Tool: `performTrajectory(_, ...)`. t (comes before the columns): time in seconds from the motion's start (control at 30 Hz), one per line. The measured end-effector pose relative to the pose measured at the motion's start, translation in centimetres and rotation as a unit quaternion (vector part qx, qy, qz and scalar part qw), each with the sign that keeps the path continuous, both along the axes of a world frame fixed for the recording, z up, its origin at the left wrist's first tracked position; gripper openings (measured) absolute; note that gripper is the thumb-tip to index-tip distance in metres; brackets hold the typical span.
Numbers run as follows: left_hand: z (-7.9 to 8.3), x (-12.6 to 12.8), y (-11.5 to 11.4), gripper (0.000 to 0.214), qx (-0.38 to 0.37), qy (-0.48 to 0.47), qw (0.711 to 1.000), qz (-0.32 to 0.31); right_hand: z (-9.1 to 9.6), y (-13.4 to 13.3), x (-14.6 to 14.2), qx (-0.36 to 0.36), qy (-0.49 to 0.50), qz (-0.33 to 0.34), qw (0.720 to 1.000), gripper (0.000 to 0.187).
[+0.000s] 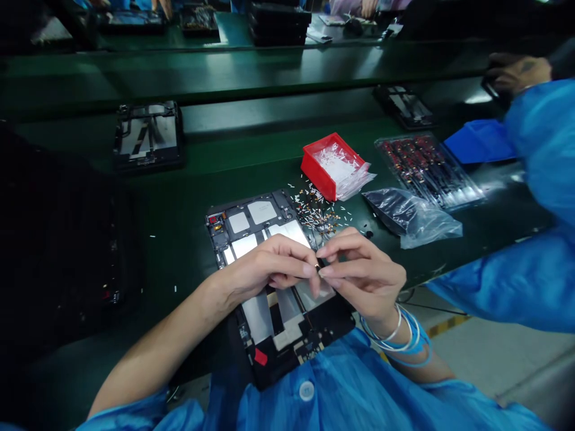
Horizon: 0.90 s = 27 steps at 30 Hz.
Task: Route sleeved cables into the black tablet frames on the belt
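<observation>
An opened tablet chassis (pixel 251 227) with silver shield plates lies on the green bench in front of me, its near end over the bench edge. Above its middle, my left hand (pixel 269 269) and my right hand (pixel 363 269) meet fingertip to fingertip, both pinched on a tiny dark part (pixel 320 270) that is too small to name. A scatter of small white and gold parts (pixel 314 212) lies just beyond my fingers.
A red bin (pixel 317 170) with a clear bag in it stands behind the parts. Right of it lie a dark plastic bag (pixel 404 212), a tray of components (pixel 426 167) and a blue bin (pixel 478 140). Other chassis (pixel 148 134) sit further back. A co-worker's blue sleeve (pixel 539 179) fills the right.
</observation>
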<state>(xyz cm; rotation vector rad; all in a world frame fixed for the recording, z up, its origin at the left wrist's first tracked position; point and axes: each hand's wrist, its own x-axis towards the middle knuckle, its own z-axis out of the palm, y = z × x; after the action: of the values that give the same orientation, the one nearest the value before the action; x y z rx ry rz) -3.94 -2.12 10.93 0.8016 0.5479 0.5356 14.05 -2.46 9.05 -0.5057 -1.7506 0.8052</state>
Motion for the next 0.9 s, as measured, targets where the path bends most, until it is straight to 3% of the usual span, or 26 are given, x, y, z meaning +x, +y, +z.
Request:
performTrajectory(0.1,0.0,0.0,0.0,0.018,0.025,0.011,1.0,0.005,0.0,-0.1,0.0,-0.008,-0.003,-0.016,1.0,0.026)
performTrajectory(0.23,0.5,0.2,-0.4,0.027,0.124,0.061,0.99,0.036,0.4,-0.5,-0.2,-0.055,0.004,-0.041,0.998,0.018)
performTrajectory(0.4,1.2,0.4,-1.2,0.031,0.244,0.165,0.953,0.065,0.7,-0.9,-0.3,-0.105,0.003,-0.075,0.992,0.008)
performTrajectory(0.57,1.4,0.4,-1.5,0.03,0.336,0.219,0.914,0.066,0.9,-0.9,0.0,-0.173,0.001,-0.039,0.984,0.011)
performTrajectory(0.63,1.4,0.4,-1.6,0.031,0.391,0.243,0.885,0.071,1.1,-0.8,0.1,-0.205,-0.001,-0.028,0.978,0.01)
performTrajectory(0.73,1.4,0.3,-1.7,0.028,0.487,0.291,0.819,0.088,1.7,-0.8,0.2,-0.219,-0.028,-0.047,0.974,0.008)
performTrajectory(0.9,1.6,-0.2,-1.9,0.026,0.576,0.348,0.736,0.07,2.4,-1.3,0.2,-0.117,-0.094,-0.118,0.982,0.008)
